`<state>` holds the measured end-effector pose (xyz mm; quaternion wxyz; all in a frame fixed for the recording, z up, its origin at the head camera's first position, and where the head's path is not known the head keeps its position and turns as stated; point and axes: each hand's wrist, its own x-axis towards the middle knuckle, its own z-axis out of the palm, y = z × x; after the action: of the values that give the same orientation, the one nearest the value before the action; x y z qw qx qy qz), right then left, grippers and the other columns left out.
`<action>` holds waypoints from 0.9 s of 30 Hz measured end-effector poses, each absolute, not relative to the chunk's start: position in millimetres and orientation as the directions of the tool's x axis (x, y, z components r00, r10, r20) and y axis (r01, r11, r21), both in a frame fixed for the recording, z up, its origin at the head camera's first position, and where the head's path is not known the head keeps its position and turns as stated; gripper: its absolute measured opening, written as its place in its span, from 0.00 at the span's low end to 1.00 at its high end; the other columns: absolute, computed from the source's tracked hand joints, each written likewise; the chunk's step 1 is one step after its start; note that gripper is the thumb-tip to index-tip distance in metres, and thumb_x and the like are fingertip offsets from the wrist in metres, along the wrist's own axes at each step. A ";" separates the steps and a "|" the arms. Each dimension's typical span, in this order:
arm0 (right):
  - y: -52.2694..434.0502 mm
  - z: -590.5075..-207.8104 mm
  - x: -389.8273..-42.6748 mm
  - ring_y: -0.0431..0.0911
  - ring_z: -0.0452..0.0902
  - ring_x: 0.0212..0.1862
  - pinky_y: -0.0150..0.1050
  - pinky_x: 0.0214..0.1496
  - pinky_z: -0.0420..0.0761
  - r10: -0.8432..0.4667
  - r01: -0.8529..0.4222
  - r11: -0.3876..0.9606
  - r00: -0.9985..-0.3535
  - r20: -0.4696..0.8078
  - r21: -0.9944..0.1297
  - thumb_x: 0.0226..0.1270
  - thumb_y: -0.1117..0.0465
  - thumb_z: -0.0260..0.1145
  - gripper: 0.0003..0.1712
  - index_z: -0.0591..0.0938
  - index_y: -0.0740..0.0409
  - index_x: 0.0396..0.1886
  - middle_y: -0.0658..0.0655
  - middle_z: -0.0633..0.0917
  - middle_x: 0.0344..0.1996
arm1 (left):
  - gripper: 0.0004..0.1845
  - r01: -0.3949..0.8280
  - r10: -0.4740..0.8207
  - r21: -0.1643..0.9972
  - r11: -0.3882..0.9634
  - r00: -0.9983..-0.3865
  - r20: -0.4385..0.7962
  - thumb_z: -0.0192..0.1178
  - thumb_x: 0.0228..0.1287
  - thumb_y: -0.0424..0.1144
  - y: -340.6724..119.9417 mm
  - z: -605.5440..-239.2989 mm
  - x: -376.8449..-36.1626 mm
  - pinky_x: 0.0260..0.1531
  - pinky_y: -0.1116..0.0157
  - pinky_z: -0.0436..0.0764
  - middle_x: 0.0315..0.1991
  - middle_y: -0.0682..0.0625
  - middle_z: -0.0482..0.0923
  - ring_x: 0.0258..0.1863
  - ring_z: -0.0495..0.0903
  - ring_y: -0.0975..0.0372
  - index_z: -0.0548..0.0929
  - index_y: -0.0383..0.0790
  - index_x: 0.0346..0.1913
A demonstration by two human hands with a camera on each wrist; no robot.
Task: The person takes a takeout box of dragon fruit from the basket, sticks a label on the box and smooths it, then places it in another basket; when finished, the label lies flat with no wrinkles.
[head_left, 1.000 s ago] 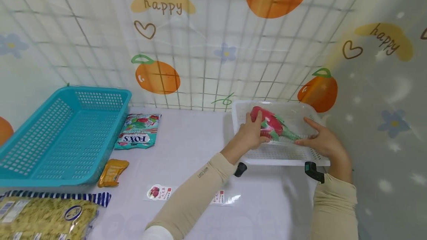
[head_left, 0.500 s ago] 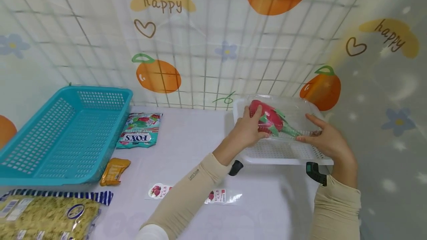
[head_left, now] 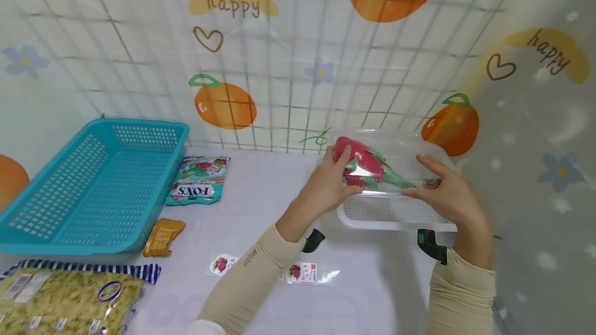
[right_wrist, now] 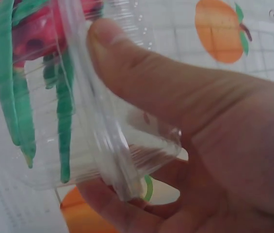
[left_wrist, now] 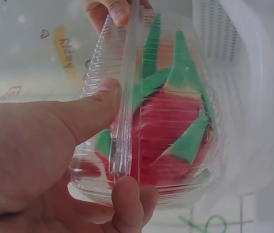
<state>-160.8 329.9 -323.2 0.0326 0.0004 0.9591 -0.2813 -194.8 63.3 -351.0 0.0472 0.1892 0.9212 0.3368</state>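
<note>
A clear plastic clamshell box (head_left: 401,158) with a ridged rim is held between my two hands. Inside it lies a red dragon fruit (head_left: 365,160) with long green scales. My left hand (head_left: 326,182) grips the box's left end; in the left wrist view its thumb presses the rim and its fingers curl around the edge. The right hand (head_left: 449,193) holds the opposite end, thumb on the rim, fingers wrapped under in the right wrist view. Directly below and partly behind the box is a white perforated basket (head_left: 396,218), its far part seen through plastic.
A blue-green basket (head_left: 179,169) stands at the left. Beside it lie a FOX'S candy bag (head_left: 197,185) and an orange packet (head_left: 163,237). A large bag of yellowish food (head_left: 70,299) is at front left. Dragon fruit stickers (head_left: 302,273) lie near my left forearm.
Both hands have lifted the box with the dragon fruit slightly and moved it left above the white basket, whose front part now shows more. The left forearm has shifted left.
</note>
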 end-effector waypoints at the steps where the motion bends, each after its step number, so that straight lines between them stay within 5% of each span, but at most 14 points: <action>1: 325.5 -323.0 -160.7 0.60 0.71 0.56 0.56 0.53 0.81 -0.023 0.010 0.839 -0.998 -0.054 -0.544 0.61 0.36 0.73 0.56 0.56 0.44 0.83 0.67 0.61 0.79 | 0.53 0.316 0.375 0.636 0.704 -0.926 0.045 0.70 0.64 0.53 58.4 -350.9 -193.8 0.63 0.46 0.80 0.83 0.34 0.41 0.73 0.67 0.38 0.48 0.51 0.83; 8: 296.3 -320.2 -163.2 0.67 0.64 0.72 0.67 0.67 0.71 -0.079 -0.084 0.813 -0.996 0.034 -0.577 0.59 0.38 0.76 0.56 0.60 0.48 0.81 0.62 0.58 0.81 | 0.52 0.292 0.340 0.644 0.707 -0.939 0.053 0.70 0.65 0.53 24.7 -344.5 -185.2 0.66 0.42 0.76 0.83 0.34 0.41 0.71 0.68 0.35 0.49 0.51 0.83; 12: 278.6 -318.2 -165.1 0.61 0.75 0.59 0.54 0.55 0.81 -0.103 -0.134 0.822 -0.991 0.087 -0.553 0.57 0.41 0.78 0.55 0.63 0.49 0.80 0.61 0.61 0.80 | 0.52 0.273 0.309 0.642 0.717 -0.949 0.058 0.70 0.64 0.54 7.3 -343.5 -179.7 0.68 0.42 0.73 0.83 0.34 0.41 0.72 0.68 0.35 0.49 0.51 0.83; 17: 254.2 -318.1 -168.0 0.53 0.76 0.48 0.38 0.39 0.78 -0.111 -0.142 0.829 -0.990 0.090 -0.541 0.56 0.41 0.79 0.55 0.64 0.46 0.80 0.57 0.62 0.80 | 0.53 0.253 0.274 0.644 0.722 -0.959 0.070 0.71 0.63 0.54 -16.4 -343.9 -174.8 0.67 0.39 0.73 0.83 0.35 0.40 0.73 0.66 0.34 0.50 0.52 0.83; 27: 202.8 -331.1 -175.4 0.54 0.79 0.49 0.41 0.46 0.80 -0.172 -0.187 0.779 -0.982 0.083 -0.598 0.56 0.48 0.81 0.54 0.65 0.49 0.79 0.57 0.61 0.80 | 0.53 0.169 0.183 0.641 0.749 -0.982 0.045 0.71 0.63 0.54 -67.9 -353.3 -163.5 0.63 0.37 0.74 0.84 0.36 0.39 0.76 0.60 0.35 0.50 0.53 0.83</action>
<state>-175.4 202.8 -331.1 -0.0117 -0.0950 0.9431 -0.3183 -163.5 -67.9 -353.3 0.0103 0.0943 0.9351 0.3415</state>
